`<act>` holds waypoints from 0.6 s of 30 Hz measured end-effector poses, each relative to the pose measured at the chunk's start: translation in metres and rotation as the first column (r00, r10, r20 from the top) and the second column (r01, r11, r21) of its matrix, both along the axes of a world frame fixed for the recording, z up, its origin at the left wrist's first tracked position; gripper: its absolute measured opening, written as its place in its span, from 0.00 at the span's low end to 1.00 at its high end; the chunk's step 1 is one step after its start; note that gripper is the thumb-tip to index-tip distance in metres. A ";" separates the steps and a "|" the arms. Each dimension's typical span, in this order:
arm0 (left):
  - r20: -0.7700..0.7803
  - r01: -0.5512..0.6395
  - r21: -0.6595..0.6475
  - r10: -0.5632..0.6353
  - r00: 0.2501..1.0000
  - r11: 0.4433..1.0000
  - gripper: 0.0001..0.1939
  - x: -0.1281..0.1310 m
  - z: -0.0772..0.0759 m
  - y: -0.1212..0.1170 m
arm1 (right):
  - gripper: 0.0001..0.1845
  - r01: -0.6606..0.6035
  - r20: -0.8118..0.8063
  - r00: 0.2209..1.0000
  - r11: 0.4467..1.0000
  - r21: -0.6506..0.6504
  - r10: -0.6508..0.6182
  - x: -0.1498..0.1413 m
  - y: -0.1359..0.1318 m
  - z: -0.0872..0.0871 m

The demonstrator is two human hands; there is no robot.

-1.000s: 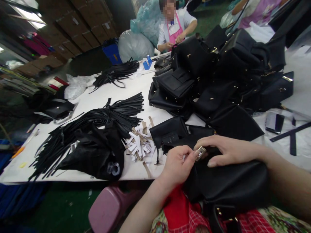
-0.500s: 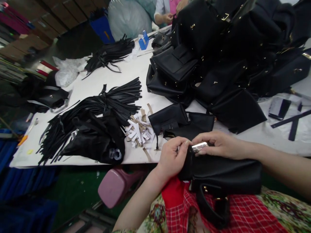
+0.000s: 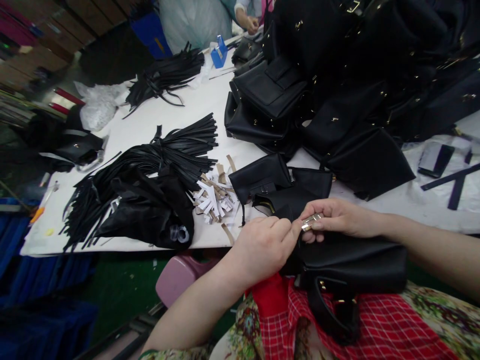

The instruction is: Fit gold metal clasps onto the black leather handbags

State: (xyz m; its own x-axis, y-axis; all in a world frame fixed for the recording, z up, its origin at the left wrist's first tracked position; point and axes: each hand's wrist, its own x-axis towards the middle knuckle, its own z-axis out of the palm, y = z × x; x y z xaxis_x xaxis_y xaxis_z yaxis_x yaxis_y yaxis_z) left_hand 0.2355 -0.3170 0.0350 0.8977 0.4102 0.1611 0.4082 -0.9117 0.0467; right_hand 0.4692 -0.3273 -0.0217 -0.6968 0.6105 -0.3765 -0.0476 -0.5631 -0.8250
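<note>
My right hand [image 3: 339, 217] is closed on a shiny metal buckle [image 3: 310, 221], pinched between thumb and fingers. My left hand [image 3: 266, 245] is closed too, with its fingertips against the buckle's left end; whatever it grips is hidden behind the knuckles. Both hands are above a black handbag [image 3: 354, 262] lying across my lap on a red checked apron [image 3: 390, 325]. The bag's looped handle [image 3: 333, 317] hangs toward me. Just past my hands, on the table, lie small black bag parts [image 3: 266, 177].
A large heap of black bags [image 3: 337, 90] covers the table's right side. Bundled black straps [image 3: 157, 150], paper strips [image 3: 215, 197] and a blue tape dispenser [image 3: 218, 51] lie leftward. A pink stool [image 3: 178, 280] stands below the edge. Another person's hand [image 3: 252, 24] shows at the far side.
My left hand has turned over and moved, its back now facing up. The buckle has tilted in my right hand, showing a different side. The whole view has shifted slightly.
</note>
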 end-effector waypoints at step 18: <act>0.250 -0.195 -0.025 0.195 0.948 0.981 0.08 0.010 -0.024 -0.001 | 0.16 0.014 -0.118 0.993 0.997 -0.075 -0.023 -0.005 -0.003 -0.008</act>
